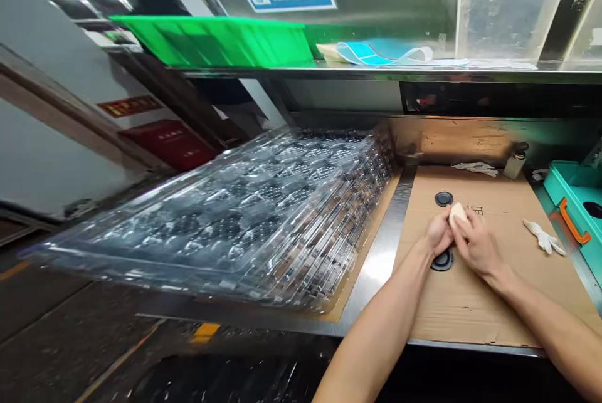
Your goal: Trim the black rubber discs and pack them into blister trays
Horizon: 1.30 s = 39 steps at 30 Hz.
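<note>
Over a cardboard sheet (pixel 451 309), my left hand (pixel 439 234) and my right hand (pixel 480 246) meet around a small cream-coloured piece (pixel 458 212), which looks like folded cloth or a soft pad. Fingers of both hands are closed on it, and they partly cover it. Just beyond my fingers lies a round black ring-like part (pixel 443 198) on the cardboard. A second black round part (pixel 442 259) rests closer to me, partly hidden under my left hand.
Left of the cardboard rises a stack of clear plastic trays (pixel 226 215). A white glove (pixel 543 237) lies at right, beside a teal bin (pixel 576 215) with an orange handle. A small bottle (pixel 515 162) stands at the back. Overhead, a shelf carries a green crate (pixel 221 42) and blue labels (pixel 367 53).
</note>
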### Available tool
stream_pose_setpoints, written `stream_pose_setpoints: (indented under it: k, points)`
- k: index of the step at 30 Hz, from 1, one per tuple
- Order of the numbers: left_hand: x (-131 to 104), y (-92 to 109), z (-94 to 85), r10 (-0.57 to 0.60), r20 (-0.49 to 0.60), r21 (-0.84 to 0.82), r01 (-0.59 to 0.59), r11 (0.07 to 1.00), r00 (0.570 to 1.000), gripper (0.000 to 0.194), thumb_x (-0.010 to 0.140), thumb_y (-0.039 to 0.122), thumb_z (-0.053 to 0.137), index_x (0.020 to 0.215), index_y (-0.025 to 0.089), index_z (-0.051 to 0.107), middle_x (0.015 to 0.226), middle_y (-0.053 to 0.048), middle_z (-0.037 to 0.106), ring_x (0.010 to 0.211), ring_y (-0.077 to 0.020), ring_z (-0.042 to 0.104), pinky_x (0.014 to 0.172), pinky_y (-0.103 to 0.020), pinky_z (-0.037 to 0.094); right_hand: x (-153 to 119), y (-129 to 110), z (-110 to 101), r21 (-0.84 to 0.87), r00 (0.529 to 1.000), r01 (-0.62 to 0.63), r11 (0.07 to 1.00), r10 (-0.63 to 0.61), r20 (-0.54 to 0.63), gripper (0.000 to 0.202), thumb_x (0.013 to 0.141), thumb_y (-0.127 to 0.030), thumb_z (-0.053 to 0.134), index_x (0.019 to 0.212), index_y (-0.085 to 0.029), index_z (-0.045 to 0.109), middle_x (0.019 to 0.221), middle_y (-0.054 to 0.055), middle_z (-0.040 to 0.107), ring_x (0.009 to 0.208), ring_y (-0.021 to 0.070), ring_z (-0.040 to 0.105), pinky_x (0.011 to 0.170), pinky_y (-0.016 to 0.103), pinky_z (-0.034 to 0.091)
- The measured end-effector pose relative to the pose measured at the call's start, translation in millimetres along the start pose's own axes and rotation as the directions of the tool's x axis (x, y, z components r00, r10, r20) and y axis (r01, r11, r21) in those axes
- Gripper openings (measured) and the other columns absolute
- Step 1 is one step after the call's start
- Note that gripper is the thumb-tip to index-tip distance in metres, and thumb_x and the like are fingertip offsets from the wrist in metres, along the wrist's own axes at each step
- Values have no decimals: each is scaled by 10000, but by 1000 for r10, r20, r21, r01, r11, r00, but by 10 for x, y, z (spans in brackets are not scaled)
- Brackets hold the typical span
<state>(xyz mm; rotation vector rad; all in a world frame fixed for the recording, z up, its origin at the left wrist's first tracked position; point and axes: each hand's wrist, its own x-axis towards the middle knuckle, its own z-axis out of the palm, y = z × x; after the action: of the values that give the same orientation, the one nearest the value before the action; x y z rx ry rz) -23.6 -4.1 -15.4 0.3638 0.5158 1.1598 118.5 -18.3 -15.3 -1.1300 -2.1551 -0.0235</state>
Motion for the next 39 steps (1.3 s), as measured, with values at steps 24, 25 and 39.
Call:
stream_pose_setpoints:
  k: [24, 25, 39]
  points:
    - [-125, 345, -27, -82, -10, -92, 81, 992, 997, 404, 986, 272, 433, 1288, 75, 615, 1283, -275, 661, 993, -287, 719, 703, -324, 559, 192, 1001, -950, -104, 827, -293, 950, 307, 472, 232, 918, -409, 543, 808, -215, 611, 708, 27, 671, 633, 165, 588, 600, 273, 356]
    - [-126, 347, -35, -96, -5, -83, 95, 992, 995, 393, 1003, 292, 430, 1262, 67, 623, 1265, -278, 667, 976, -275, 719, 692, -305, 557, 209, 885, -909, -35, 861, -268, 963, 255, 439, 238, 934, -415, 523, 838, -211, 602, 725, 24, 668, 648, 160, 580, 609, 267, 357]
    - [-137, 66, 51, -149, -8, 557, 128, 821, 989, 769, 956, 777, 372, 895, 94, 720, 617, -92, 665, 474, -139, 585, 449, -219, 430, 162, 126, -375, 105, 965, -59, 993, 30, 260, 258, 1020, -369, 490, 1024, -229, 708, 983, 77, 700, 894, 213, 628, 808, 303, 450]
